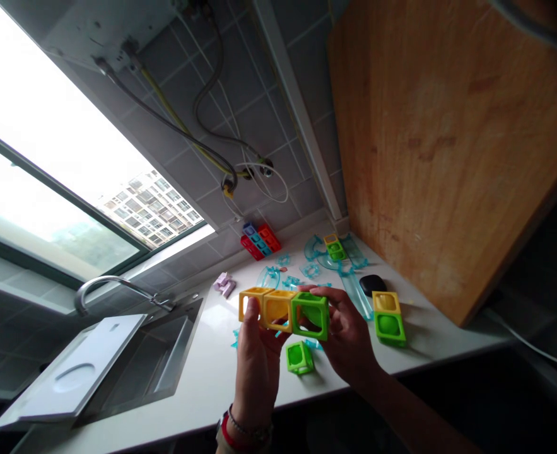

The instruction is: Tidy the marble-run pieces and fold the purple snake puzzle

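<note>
A row of hollow toy cube blocks hangs above the counter between my hands: two yellow blocks on the left and a green block on the right end, side by side. My left hand grips the yellow end, thumb on its front face. My right hand closes around the green end, its fingertips partly hidden behind the block. Below them, a loose green cube block rests on the counter. To the right of my right hand lies a yellow-and-green block pair.
Clear blue plastic track pieces lie scattered on the white counter. Red and blue blocks stand by the wall, near purple blocks. A black rounded object sits right. The sink is left; a large wooden board leans right.
</note>
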Demonstrator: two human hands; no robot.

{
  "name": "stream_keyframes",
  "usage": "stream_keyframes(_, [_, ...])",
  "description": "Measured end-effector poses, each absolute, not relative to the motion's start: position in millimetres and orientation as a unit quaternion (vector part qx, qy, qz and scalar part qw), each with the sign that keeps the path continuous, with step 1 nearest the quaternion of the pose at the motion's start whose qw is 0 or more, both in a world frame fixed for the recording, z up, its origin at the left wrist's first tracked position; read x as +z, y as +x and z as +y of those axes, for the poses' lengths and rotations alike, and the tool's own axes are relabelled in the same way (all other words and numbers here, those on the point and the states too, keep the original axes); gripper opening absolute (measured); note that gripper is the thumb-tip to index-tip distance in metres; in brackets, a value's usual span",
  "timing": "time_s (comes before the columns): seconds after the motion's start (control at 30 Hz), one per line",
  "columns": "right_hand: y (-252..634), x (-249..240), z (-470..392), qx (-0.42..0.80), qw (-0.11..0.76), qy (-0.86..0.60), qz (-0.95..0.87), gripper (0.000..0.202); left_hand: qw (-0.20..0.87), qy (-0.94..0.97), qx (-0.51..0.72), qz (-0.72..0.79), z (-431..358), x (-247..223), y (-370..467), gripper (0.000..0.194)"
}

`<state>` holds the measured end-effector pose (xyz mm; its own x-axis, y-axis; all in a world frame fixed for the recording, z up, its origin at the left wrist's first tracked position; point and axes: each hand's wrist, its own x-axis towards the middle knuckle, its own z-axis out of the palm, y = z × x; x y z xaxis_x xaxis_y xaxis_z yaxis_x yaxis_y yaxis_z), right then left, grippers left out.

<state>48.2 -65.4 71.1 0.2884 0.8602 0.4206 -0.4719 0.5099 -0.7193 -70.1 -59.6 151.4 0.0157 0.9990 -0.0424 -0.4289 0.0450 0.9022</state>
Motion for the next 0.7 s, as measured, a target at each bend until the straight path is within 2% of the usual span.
stream_keyframes(0.4, [53, 70, -64, 0.401, 0.778, -0.247, -0.416, 0.042, 0.599, 0.393, 0.558, 0.419, -61, 150, -74, 0.036])
stream_keyframes(0.57, [59, 77, -70, 0.377, 0.748, -0.257, -0.482, 0.041, 0.605, 0.375, 0.568, 0.412, -62, 152, -74, 0.036])
stream_keyframes(0.7, [66, 80, -75, 0.359, 0.706, -0.217, -0.571, 0.061, 0.617, 0.357, 0.571, 0.407, -63, 150, -74, 0.034])
